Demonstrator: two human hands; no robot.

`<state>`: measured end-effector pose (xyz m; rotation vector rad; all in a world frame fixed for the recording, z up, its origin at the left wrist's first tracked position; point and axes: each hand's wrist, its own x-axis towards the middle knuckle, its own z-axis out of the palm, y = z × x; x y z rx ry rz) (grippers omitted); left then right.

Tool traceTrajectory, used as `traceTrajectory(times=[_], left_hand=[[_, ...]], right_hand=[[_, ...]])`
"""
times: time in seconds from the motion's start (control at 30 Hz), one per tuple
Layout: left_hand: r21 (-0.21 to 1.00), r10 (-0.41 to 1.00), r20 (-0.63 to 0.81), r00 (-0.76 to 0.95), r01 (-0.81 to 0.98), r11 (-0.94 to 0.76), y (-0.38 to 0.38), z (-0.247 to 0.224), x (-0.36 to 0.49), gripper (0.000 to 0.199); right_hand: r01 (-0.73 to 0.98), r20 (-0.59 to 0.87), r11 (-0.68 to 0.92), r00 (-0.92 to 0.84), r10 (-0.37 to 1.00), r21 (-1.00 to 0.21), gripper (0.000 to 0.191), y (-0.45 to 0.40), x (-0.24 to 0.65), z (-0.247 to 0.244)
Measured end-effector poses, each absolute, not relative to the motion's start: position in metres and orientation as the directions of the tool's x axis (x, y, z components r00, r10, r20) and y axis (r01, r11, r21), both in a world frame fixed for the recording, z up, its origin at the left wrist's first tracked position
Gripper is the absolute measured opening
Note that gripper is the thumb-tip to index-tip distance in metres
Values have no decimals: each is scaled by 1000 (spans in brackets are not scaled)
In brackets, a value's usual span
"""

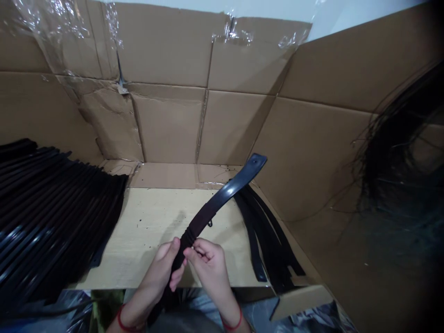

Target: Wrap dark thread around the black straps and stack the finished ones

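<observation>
A long, curved black strip [229, 189] runs up and to the right from near my body. Its far end is glossy, with a small hole near the tip. A dull, dark sleeve [201, 220] covers the middle and is bunched into folds just above my hands. From the sleeve's lower edge sticks a small loop [210, 223]. My left hand [161, 266] is closed round the covered part, thumb on top. Beside it, my right hand [208, 263] pinches the sleeve's right edge; its fingertips are partly hidden. The strip's near end passes below my left hand.
A large stack of black strips [62, 212] lies at the left. Several more strips [267, 231] lie at the right of the pale tabletop [145, 231]. Cardboard walls [166, 125] enclose the back and sides. A bundle of thin dark strands [391, 134] hangs at the right.
</observation>
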<state>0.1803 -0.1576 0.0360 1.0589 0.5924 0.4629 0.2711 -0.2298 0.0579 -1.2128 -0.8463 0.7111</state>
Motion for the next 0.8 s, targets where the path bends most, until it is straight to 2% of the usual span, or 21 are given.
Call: traceTrajectory(times=[0.1,0.2,0.27,0.37,0.47,0.53,0.63,0.8], left_hand=[[798,454,-250,855,-83,596,-154,35,179,59],[660,221,-91,971,-107,744,-149,32,182,52],[592,63,-16,998,-41,805,-146,27,185,52],[490,-220,81,972,154,858,-141,17,189,60],[401,-421,204,884,317,859,-137,10,189,66],[408,-436,171,883,339,848,-136,7,187,66],[454,-407,88,909,327,829,-134,5,184,62],[521,-327,58,943,251,816,-135,3,183,56]], right_hand=[[-174,115,230,501,857,-957,39,-226,276,58],[-284,37,184,455,890,-941,56,-224,280,60],[-263,49,178,433,900,-948,55,-225,282,63],[-216,73,162,371,926,-963,35,-228,281,66],[-155,75,159,444,893,-975,30,-229,276,66],[-110,79,154,500,862,-982,31,-228,274,63],[-82,62,117,490,869,-990,33,-229,274,60],[-71,84,137,496,864,-988,37,-233,274,56]])
